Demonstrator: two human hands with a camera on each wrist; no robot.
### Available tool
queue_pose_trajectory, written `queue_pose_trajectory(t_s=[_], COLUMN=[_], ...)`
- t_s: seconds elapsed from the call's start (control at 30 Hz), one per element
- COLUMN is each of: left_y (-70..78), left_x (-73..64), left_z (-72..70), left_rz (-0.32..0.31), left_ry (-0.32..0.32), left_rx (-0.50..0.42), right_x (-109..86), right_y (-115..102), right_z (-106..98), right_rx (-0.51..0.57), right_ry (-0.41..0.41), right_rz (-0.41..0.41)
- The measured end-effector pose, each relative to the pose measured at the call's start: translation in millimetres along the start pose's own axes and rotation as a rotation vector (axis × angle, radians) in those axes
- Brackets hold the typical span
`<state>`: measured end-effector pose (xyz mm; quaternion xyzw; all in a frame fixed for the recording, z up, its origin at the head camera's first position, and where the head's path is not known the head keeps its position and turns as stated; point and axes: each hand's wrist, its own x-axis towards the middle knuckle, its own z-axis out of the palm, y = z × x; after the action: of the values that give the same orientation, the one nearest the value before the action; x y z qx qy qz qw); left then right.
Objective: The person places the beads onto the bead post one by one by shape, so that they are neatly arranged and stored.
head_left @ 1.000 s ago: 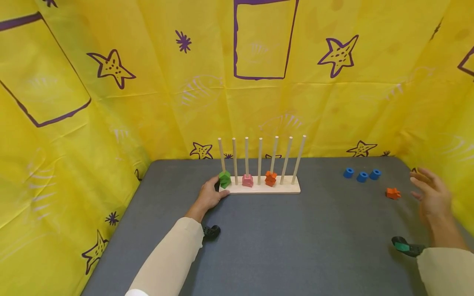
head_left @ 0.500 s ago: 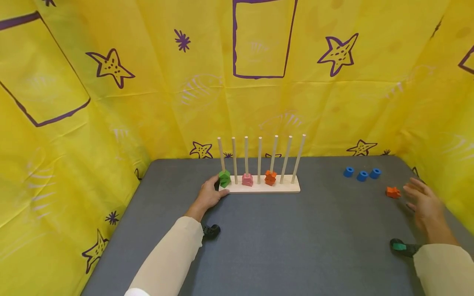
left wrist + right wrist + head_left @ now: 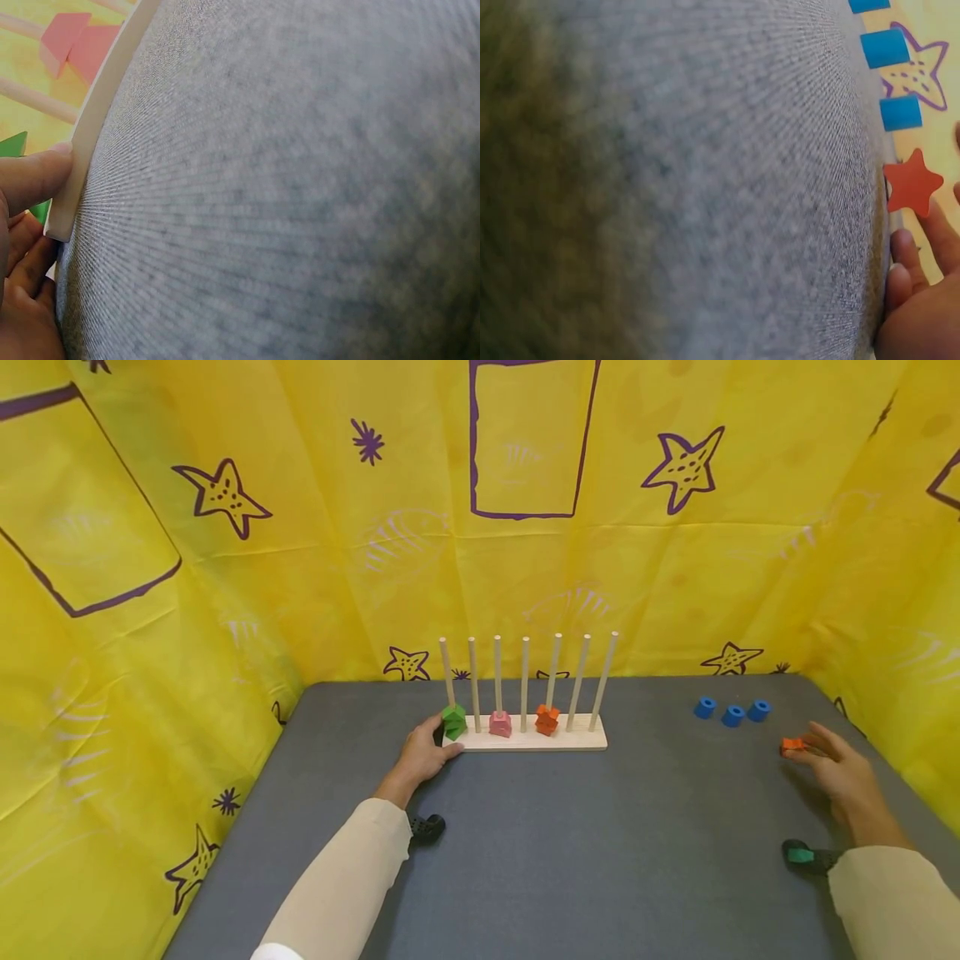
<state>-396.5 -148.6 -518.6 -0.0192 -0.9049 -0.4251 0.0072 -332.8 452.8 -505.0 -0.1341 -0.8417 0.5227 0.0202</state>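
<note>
My left hand [image 3: 420,753] grips the left end of a wooden peg stand [image 3: 555,742]; in the left wrist view the thumb presses its edge. Several upright pegs rise from the stand. Low on three of them sit a green piece [image 3: 454,722], a pink piece [image 3: 500,724] and an orange piece [image 3: 547,720]. Over at the right, my right hand [image 3: 843,781] is at a loose orange star [image 3: 790,746], thumb and fingers spread about it. The right wrist view shows the star [image 3: 913,182] against a fingertip, its face uncovered; no firm pinch shows.
Three blue cylinders [image 3: 733,716] with holes stand behind the star on the grey table [image 3: 600,860]. A yellow curtain [image 3: 315,568] hangs along the back and both sides. Dark straps [image 3: 806,856] sit at both wrists.
My right hand has come in from the right and down to the orange star, partly covering it in the head view. The left hand keeps its hold on the stand.
</note>
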Motion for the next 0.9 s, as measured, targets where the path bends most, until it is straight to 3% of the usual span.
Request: queue_pose_trajectory(t_s=[0.23, 0.63, 0.77, 0.9], left_y=[-1.4, 1.7, 1.4, 0.3], left_x=[0.0, -0.9, -0.7, -0.7], left_z=[0.5, 2.1, 1.9, 0.9], left_rz=[0.010, 0.012, -0.001, -0.005], left_ry=[0.010, 0.008, 0.001, 0.003], left_rx=[-0.001, -0.001, -0.015, -0.016], right_x=[2.8, -4.3, -6.5, -9.7], right_y=[-1.4, -1.7, -8.0, -15.9], right_z=[5.4, 10.7, 9.1, 5.5], right_rx=[-0.189, -0.289, -0.275, -0.154], right_ry=[-0.014, 0.145, 0.169, 0.149], right_rz=[-0.025, -0.068, -0.107, -0.168])
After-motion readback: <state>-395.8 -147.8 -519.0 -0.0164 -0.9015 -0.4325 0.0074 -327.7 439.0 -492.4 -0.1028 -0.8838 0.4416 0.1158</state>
